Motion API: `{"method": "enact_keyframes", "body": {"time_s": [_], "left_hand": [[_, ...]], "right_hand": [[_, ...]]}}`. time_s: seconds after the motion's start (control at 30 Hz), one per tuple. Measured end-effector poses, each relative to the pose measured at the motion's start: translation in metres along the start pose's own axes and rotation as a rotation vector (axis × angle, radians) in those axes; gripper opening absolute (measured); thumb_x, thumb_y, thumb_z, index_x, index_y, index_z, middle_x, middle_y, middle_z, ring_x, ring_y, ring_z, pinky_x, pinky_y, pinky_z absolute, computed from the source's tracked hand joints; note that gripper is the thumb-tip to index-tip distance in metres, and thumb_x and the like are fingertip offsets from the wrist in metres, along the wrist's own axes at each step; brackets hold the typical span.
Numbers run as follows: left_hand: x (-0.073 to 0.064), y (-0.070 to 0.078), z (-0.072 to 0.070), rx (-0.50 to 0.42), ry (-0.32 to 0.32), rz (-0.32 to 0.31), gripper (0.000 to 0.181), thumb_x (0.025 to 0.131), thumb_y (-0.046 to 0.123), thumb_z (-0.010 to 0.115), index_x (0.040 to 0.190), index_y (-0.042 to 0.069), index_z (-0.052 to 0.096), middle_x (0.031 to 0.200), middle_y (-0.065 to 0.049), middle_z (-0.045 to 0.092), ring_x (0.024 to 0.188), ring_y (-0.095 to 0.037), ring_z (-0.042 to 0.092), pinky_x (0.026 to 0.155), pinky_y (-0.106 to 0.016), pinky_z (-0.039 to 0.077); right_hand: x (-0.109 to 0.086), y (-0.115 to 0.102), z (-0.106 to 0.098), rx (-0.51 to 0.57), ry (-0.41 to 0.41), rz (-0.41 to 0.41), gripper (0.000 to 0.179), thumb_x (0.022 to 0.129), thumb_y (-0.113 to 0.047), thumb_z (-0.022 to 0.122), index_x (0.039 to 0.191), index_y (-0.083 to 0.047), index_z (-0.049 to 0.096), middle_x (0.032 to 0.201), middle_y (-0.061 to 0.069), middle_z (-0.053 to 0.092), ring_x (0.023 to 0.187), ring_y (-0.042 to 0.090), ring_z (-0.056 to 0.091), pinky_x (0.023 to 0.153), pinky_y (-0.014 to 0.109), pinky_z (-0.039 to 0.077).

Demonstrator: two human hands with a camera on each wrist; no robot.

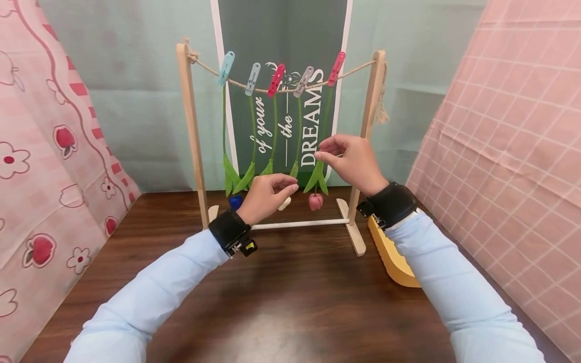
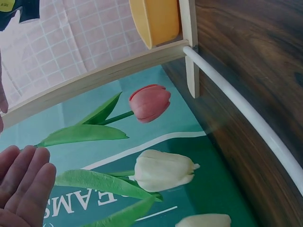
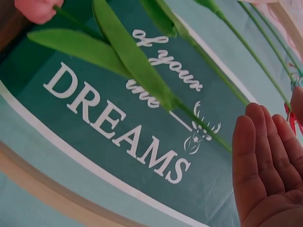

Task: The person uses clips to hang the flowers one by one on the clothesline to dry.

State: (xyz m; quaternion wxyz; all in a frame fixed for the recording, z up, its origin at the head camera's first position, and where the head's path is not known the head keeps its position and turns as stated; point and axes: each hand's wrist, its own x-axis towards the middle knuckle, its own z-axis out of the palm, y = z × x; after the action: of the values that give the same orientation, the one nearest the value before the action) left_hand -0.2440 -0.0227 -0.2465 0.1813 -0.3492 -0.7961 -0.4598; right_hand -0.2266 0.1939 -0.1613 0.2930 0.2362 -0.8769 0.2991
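Artificial tulips hang head down from a twine line [image 1: 351, 72], each stem held at the line by a clothespin. Rightmost hangs the pink tulip [image 1: 315, 202], under a red clothespin [image 1: 336, 68]. My right hand [image 1: 356, 159] is beside its green stem and leaves, fingers fairly straight and thumb apart, with nothing gripped. Lower and further left, my left hand [image 1: 272, 196] is in front of the middle tulips, its fingers extended and holding nothing. It partly covers a white tulip [image 2: 165, 171]. A blue tulip [image 1: 235, 202] shows left of that hand.
A wooden frame [image 1: 190, 121] carries the line, with a white crossbar [image 1: 304, 223] low between its feet. Right of it, a yellow container [image 1: 395, 257] stands partly behind my right forearm. A green banner with lettering [image 1: 281, 40] hangs behind, over a brown wooden table [image 1: 272, 302].
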Motion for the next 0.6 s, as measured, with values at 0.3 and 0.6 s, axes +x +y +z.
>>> {"method": "enact_keyframes", "body": {"time_s": [0.3, 0.6], "left_hand": [[-0.021, -0.001, -0.011, 0.025, -0.029, 0.004, 0.02, 0.093, 0.017, 0.068, 0.106, 0.001, 0.073, 0.096, -0.005, 0.072, 0.081, -0.011, 0.068, 0.073, -0.026, 0.056], [-0.042, -0.004, -0.024, 0.033, -0.057, 0.038, 0.018, 0.09, 0.011, 0.071, 0.105, 0.0, 0.073, 0.095, -0.006, 0.072, 0.081, -0.011, 0.068, 0.071, -0.03, 0.057]], "right_hand": [[-0.022, -0.002, 0.018, 0.037, -0.06, -0.02, 0.022, 0.085, -0.02, 0.078, 0.097, -0.002, 0.073, 0.088, 0.008, 0.072, 0.074, 0.018, 0.067, 0.067, 0.035, 0.055], [-0.047, -0.004, 0.039, 0.091, -0.127, -0.059, 0.018, 0.085, -0.018, 0.078, 0.095, -0.004, 0.072, 0.072, 0.0, 0.068, 0.062, 0.009, 0.064, 0.062, 0.031, 0.054]]}}
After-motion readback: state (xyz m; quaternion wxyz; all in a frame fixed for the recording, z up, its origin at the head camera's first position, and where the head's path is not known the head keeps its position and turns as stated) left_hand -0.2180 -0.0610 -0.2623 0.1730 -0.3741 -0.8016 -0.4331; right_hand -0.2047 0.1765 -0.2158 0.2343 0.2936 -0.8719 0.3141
